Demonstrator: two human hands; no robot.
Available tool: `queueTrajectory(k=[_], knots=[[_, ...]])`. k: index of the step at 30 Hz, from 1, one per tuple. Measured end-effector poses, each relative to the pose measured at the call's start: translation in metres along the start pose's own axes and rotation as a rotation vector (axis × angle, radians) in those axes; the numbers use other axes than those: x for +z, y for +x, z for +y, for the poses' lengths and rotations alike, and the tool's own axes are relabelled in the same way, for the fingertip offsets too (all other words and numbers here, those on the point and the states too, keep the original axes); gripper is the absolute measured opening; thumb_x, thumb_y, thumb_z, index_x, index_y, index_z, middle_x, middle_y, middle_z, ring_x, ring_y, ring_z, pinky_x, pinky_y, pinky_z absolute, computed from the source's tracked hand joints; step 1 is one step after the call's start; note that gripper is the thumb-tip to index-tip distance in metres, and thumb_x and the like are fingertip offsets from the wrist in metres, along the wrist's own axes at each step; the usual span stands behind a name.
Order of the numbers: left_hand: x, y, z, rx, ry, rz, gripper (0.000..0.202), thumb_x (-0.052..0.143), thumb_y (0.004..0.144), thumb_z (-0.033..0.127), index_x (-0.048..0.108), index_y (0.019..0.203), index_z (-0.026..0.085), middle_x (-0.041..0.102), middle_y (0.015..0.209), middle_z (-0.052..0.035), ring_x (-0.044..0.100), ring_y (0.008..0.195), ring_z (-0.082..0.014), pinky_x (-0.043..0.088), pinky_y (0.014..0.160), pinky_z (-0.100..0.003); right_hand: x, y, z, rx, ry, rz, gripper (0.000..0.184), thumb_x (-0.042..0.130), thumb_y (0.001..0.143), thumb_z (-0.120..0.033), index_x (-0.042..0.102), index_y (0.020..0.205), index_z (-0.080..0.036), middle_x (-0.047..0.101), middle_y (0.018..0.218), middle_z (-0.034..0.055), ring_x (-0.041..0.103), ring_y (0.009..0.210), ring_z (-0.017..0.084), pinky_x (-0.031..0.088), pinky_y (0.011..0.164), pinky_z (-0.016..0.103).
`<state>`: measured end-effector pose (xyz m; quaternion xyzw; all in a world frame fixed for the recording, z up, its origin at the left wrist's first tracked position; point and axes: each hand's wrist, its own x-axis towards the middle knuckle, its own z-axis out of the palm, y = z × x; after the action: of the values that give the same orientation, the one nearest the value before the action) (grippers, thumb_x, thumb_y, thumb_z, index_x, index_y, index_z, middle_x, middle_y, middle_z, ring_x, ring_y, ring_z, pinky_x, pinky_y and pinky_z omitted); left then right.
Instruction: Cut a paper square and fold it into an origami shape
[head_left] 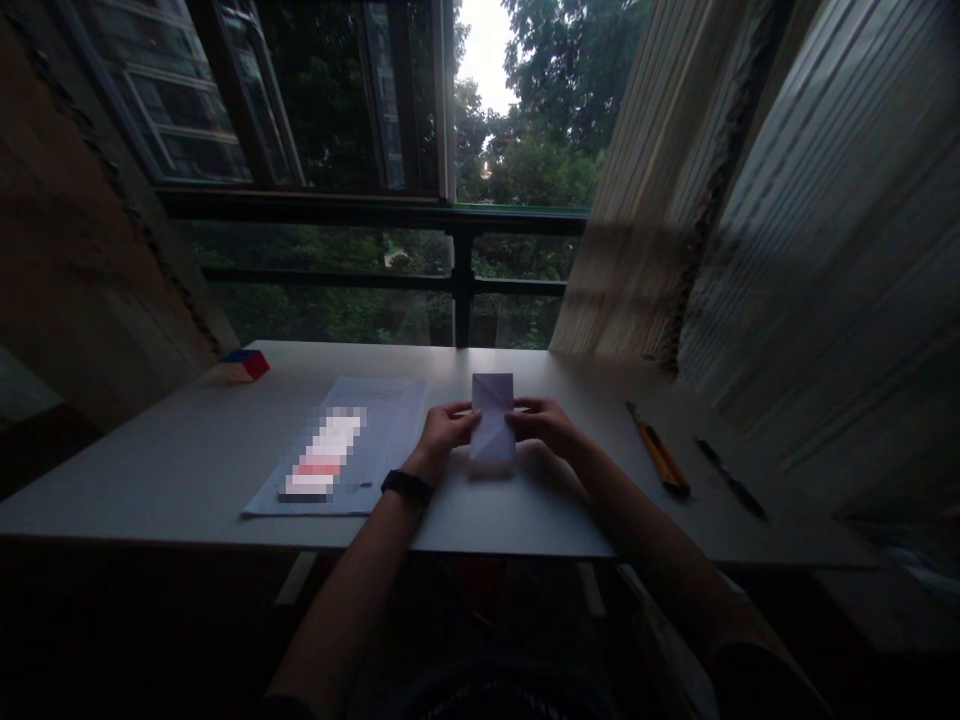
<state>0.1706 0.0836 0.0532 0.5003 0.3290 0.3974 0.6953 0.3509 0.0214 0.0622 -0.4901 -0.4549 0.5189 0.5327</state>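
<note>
Paper (493,415), folded into a narrow rectangle with creases crossing its face, is being held over the middle of the table (187,470). It seems to be raised a little off the surface, judging by the shadow lying under its 6 o'clock edge. It is being judged as very light, thin and limp where unfolded, somewhat stiffer along the doubled layers, and easily creased or torn. The long side edges are being taken as the best places to grip it, lightly, so that no stray fold is pressed in.

The left hand (444,432) is being closed on the paper's 9 o'clock edge and the right hand (546,425) on its 3 o'clock edge. Thumbs and fingertips are being pinched onto it from both sides, so the hands are being kept apart only by the paper's width. Both forearms are being stretched forward from 6 o'clock, converging towards the paper, with the wrists low, near the tabletop. A dark band (406,487) is being worn on the left wrist.

From the paper, a flat sheet (390,420) is lying at 9 o'clock, a cube (244,365) well apart at 10 o'clock, and a knife (660,456) at 3 o'clock with a pen (731,478) beyond it. A window (375,150) is standing at 12 o'clock.
</note>
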Motion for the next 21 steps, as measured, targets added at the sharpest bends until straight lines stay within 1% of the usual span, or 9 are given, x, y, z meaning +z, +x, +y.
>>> queueTrajectory(k=[2, 5, 7, 11, 14, 18, 21], knots=[[0.0001, -0.0014, 0.0018, -0.004, -0.024, -0.001, 0.052, 0.079, 0.051, 0.026, 0.060, 0.098, 0.010, 0.067, 0.074, -0.0089, 0.063, 0.062, -0.0182, 0.052, 0.060, -0.031, -0.0011, 0.0004, 0.0000, 0.007, 0.041, -0.020, 0.048, 0.074, 0.058, -0.024, 0.061, 0.103, -0.015, 0.067, 0.072, 0.0049, 0.063, 0.058, 0.018, 0.051, 0.058, 0.033], [0.0000, -0.0020, 0.0030, -0.001, -0.033, 0.008, 0.052, 0.078, 0.053, 0.024, 0.059, 0.100, 0.010, 0.067, 0.073, -0.0086, 0.064, 0.061, -0.0176, 0.052, 0.060, -0.031, -0.0015, 0.0003, -0.0005, 0.023, 0.061, -0.031, 0.054, 0.072, 0.058, -0.019, 0.058, 0.110, -0.016, 0.068, 0.071, 0.0047, 0.064, 0.058, 0.018, 0.052, 0.058, 0.033], [0.0001, -0.0022, 0.0033, 0.002, -0.034, 0.020, 0.051, 0.078, 0.054, 0.025, 0.059, 0.099, 0.010, 0.067, 0.071, -0.0083, 0.063, 0.060, -0.0170, 0.051, 0.059, -0.030, -0.0012, 0.0000, -0.0010, 0.028, 0.074, -0.029, 0.052, 0.071, 0.058, -0.018, 0.059, 0.109, -0.016, 0.068, 0.069, 0.0046, 0.064, 0.057, 0.018, 0.052, 0.058, 0.033], [0.0001, -0.0031, 0.0041, 0.000, -0.059, 0.004, 0.050, 0.078, 0.053, 0.025, 0.060, 0.097, 0.009, 0.067, 0.073, -0.0091, 0.063, 0.062, -0.0178, 0.051, 0.059, -0.031, -0.0005, -0.0002, -0.0015, 0.005, 0.117, -0.018, 0.049, 0.070, 0.059, -0.017, 0.061, 0.106, -0.016, 0.068, 0.071, 0.0048, 0.064, 0.059, 0.019, 0.052, 0.059, 0.035], [0.0000, -0.0034, 0.0047, -0.005, -0.071, -0.004, 0.049, 0.079, 0.051, 0.022, 0.060, 0.095, 0.010, 0.067, 0.075, -0.0093, 0.063, 0.063, -0.0177, 0.051, 0.061, -0.031, -0.0002, -0.0004, -0.0013, 0.004, 0.088, -0.015, 0.048, 0.070, 0.059, -0.018, 0.061, 0.106, -0.016, 0.068, 0.072, 0.0047, 0.064, 0.058, 0.018, 0.052, 0.058, 0.033], [0.0003, -0.0031, 0.0043, 0.005, -0.077, -0.001, 0.046, 0.079, 0.050, 0.023, 0.061, 0.090, 0.010, 0.066, 0.076, -0.0093, 0.062, 0.063, -0.0173, 0.050, 0.060, -0.030, -0.0001, -0.0008, -0.0011, 0.003, 0.089, -0.044, 0.039, 0.070, 0.058, -0.019, 0.065, 0.097, -0.013, 0.067, 0.065, 0.0040, 0.063, 0.054, 0.017, 0.052, 0.055, 0.032], [-0.0003, -0.0021, 0.0032, 0.016, -0.066, -0.021, 0.046, 0.078, 0.051, 0.024, 0.061, 0.092, 0.010, 0.066, 0.082, -0.0106, 0.063, 0.067, -0.0177, 0.050, 0.063, -0.031, 0.0002, 0.0000, -0.0013, -0.001, 0.113, -0.004, 0.040, 0.070, 0.057, -0.018, 0.064, 0.096, -0.013, 0.067, 0.065, 0.0038, 0.064, 0.056, 0.018, 0.053, 0.056, 0.032]])
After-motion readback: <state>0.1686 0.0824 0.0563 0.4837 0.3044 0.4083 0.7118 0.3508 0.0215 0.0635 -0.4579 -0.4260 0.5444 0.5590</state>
